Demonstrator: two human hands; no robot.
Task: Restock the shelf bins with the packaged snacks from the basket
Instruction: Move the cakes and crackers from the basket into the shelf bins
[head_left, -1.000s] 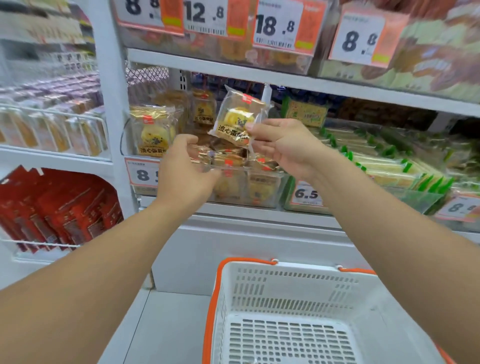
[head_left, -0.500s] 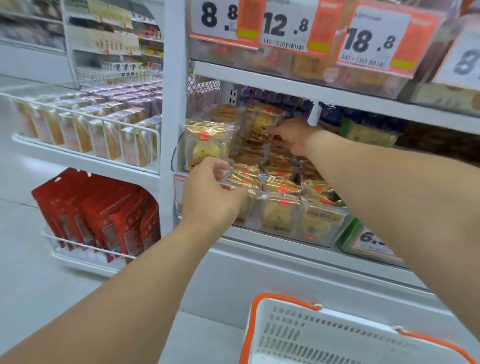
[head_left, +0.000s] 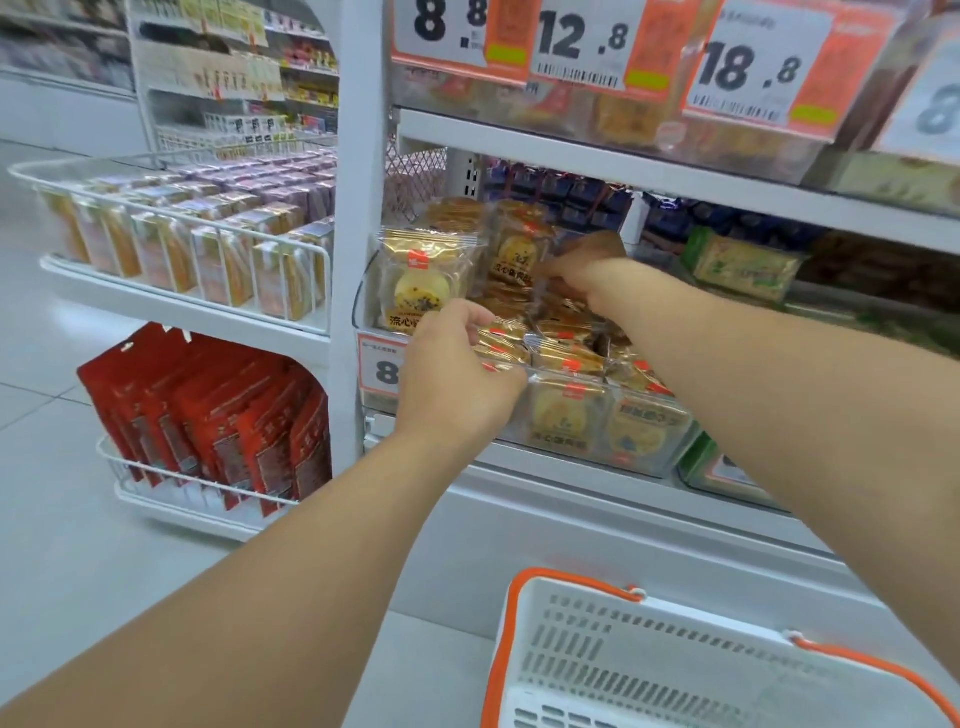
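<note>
A clear shelf bin (head_left: 649, 457) holds several yellow pastry packs in clear wrappers. My right hand (head_left: 582, 270) reaches deep into the bin and pinches an upright pastry pack (head_left: 517, 249) at its right edge. My left hand (head_left: 452, 374) is at the bin's front left, fingers curled on the flat packs (head_left: 506, 338) lying there. Another upright pack (head_left: 421, 280) stands at the bin's left end. The white basket with orange rim (head_left: 597, 670) sits at the lower right, and what shows of its inside holds nothing.
Price tags (head_left: 582, 41) hang from the shelf above. To the left, a white wire rack (head_left: 208, 260) carries boxed snacks, with red pouches (head_left: 218, 415) on its lower tier. Green packs (head_left: 743, 265) fill the neighbouring bin on the right. Grey floor lies at the left.
My right hand carried the pastry pack from in front of the shelf into the back of the bin. My left hand stayed at the bin's front. The view shifted left and closer.
</note>
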